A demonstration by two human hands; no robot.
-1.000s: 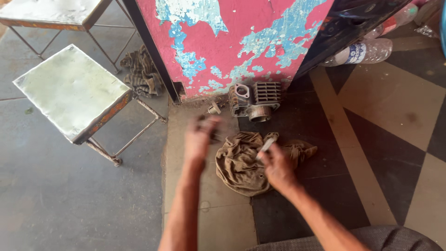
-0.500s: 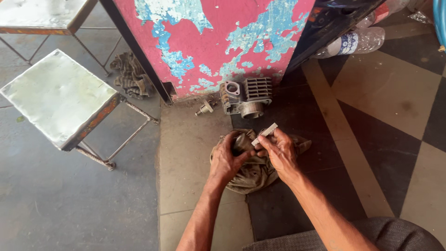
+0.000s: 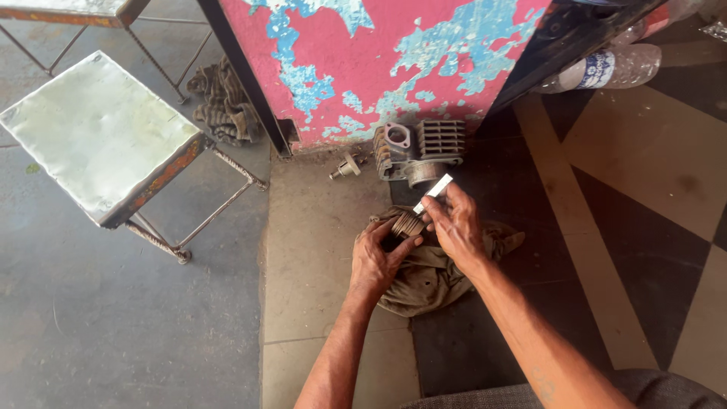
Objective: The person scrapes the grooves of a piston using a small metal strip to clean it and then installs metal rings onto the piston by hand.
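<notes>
I am now gripping a small ribbed metal part (image 3: 407,224) in my left hand (image 3: 377,257), newly brought over the rag (image 3: 432,269), while my right hand (image 3: 457,226) is pinching a white strip (image 3: 433,192) against it.

— One view only?
— Only one: head-worn, looking steeply down and a little forward, from above the forearms.
— Facing what?
— Toward the pink wall (image 3: 394,53) at the top edge, floor (image 3: 318,250) filling the rest.
— How near?
— Close: left hand (image 3: 375,257) and right hand (image 3: 458,227) just below centre, forearms running out at the bottom edge, a knee at the lower right corner.
— Reach to the sides?
— Stool (image 3: 98,132) at the left, bottle (image 3: 606,68) at the upper right, engine cylinder (image 3: 420,148) against the wall above the hands.
— Shared ground with another view?
— None to compare; single camera.
</notes>
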